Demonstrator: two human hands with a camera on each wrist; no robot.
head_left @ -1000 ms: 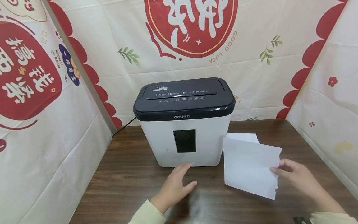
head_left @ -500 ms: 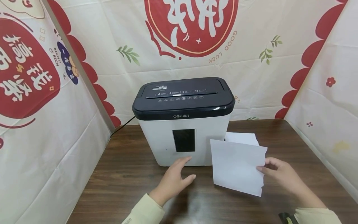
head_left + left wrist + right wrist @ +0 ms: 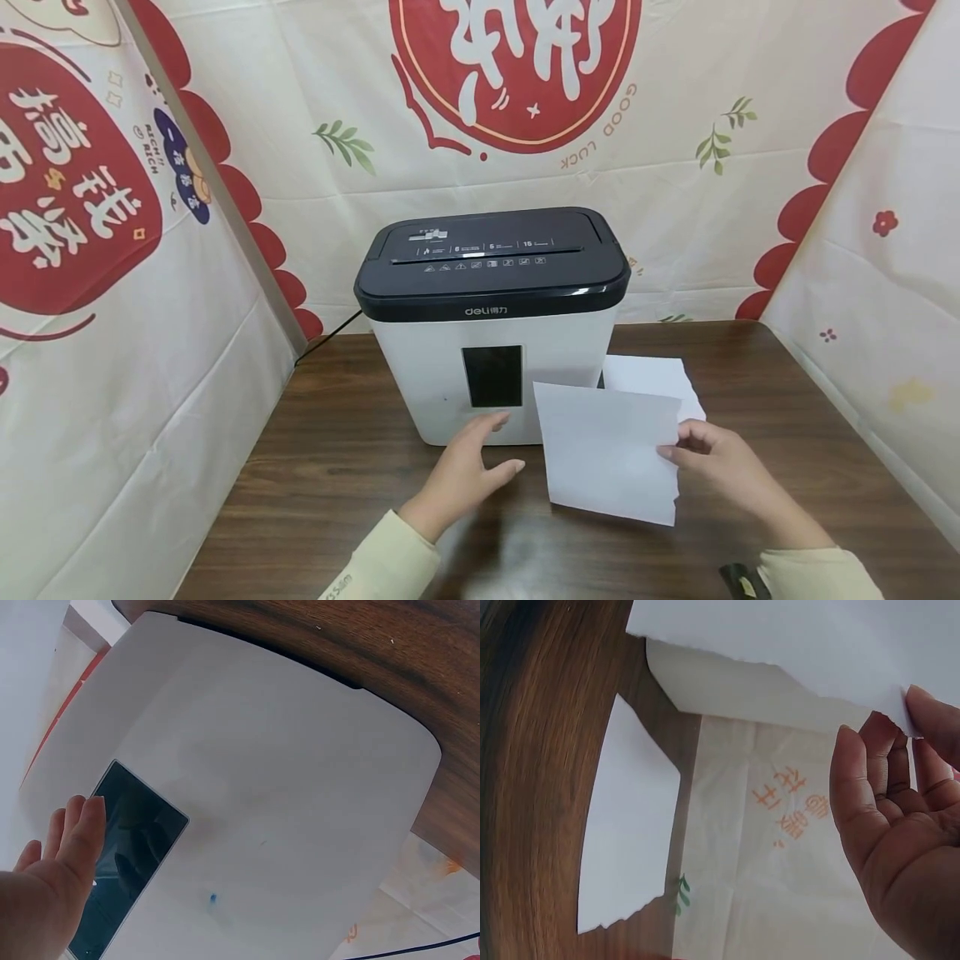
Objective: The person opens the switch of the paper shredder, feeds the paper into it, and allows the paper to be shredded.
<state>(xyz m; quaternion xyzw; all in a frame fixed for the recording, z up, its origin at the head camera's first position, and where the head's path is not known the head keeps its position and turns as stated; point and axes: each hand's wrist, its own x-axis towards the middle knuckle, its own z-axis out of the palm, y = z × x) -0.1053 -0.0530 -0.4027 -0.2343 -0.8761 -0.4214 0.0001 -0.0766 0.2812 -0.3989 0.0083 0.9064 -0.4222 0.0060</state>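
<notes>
Wood-grain tabletop point(image 3: 300, 500), torn white sheet point(image 3: 611, 454) held above it.
Thumb and fingers of the right hand point(image 3: 727, 468) pinch its ragged edge, its blank face reaching left from them. The left hand point(image 3: 459, 477), thumb spread from loose fingers, faces the black-lidded shredder point(image 3: 491, 329). Beyond the right fingers lies a second sheet point(image 3: 648, 375). Only the right wrist view clearly shows orange lettering point(image 3: 788, 823) on the cloth point(image 3: 765, 907). The white sheet sits nearer the left fingers than half a second ago.
</notes>
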